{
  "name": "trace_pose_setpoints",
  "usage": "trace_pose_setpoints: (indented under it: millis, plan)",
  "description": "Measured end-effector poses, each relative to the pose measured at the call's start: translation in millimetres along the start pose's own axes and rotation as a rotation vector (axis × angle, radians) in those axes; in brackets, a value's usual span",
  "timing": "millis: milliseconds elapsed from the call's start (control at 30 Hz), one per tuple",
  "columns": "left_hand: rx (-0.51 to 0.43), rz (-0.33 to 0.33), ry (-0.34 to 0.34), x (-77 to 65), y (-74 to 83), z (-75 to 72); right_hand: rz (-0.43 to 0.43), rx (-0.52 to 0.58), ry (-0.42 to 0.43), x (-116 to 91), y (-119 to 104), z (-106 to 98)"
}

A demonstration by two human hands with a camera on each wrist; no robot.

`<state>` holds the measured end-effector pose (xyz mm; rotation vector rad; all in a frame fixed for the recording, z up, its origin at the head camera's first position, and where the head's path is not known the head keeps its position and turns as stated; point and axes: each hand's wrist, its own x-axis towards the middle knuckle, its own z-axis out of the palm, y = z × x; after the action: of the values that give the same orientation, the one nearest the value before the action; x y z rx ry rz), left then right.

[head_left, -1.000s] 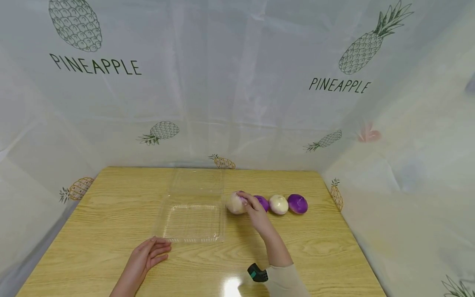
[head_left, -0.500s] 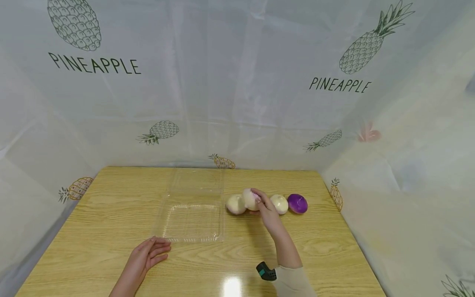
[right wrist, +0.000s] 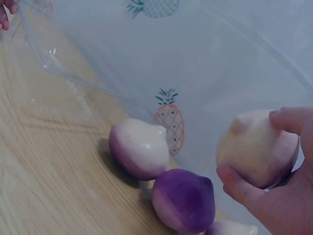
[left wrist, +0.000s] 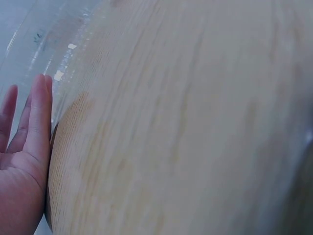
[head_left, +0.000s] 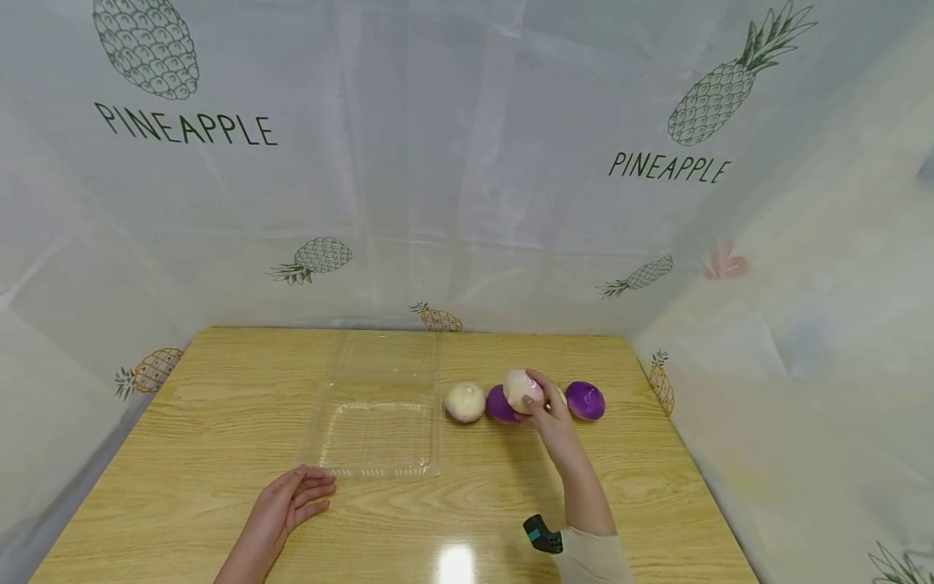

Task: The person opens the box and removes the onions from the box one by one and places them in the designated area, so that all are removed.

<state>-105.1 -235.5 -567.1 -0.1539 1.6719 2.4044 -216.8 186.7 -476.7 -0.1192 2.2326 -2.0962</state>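
My right hand (head_left: 552, 410) grips a purple-and-white turnip (right wrist: 257, 147) between thumb and fingers. It is held above the row of other turnips, and its white side shows in the head view. Below and left of it, a purple-topped turnip (head_left: 500, 405) lies beside a white-topped turnip (head_left: 464, 402). Another pale turnip (right wrist: 230, 228) is mostly hidden by the hand in the head view. A purple turnip (head_left: 585, 401) ends the row on the right. My left hand (head_left: 295, 499), fingers loosely extended, rests at the front left corner of a clear plastic clamshell container (head_left: 314, 442).
The container's lid (head_left: 390, 354) lies opened backward toward the far table edge. Wood-grain table (head_left: 409, 527) spreads in front of the container and turnips. A pineapple-print curtain (head_left: 467, 203) hangs behind the table and along both sides.
My right hand has moved to the right with the turnip, uncovering the white-topped turnip and then the purple-topped one at the left of the row. My left hand has stayed put.
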Motion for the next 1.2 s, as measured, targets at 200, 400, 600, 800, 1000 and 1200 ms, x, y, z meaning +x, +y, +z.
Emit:
trace_pose_setpoints:
  millis: [200,400,600,800,1000,1200]
  plan:
    - [0.009,-0.011,0.041,0.5,-0.4,1.6,-0.018,0.020,0.042,-3,5,-11]
    - [-0.003,0.019,0.003,-0.5,-1.3,0.4,-0.020,0.018,0.115,-9,11,-20]
    - [-0.013,0.043,-0.045,-0.6,-0.3,-0.8,-0.040,-0.031,0.238,-12,15,-28]
    - [-0.026,0.051,-0.074,-0.4,0.4,-2.2,-0.037,0.023,0.365,-15,18,-38]
    - [-0.032,0.046,-0.070,0.7,0.2,-2.4,-0.010,0.089,0.456,-20,22,-49]
    - [-0.021,0.030,-0.047,0.4,0.4,-1.3,0.012,0.120,0.516,-22,28,-59]
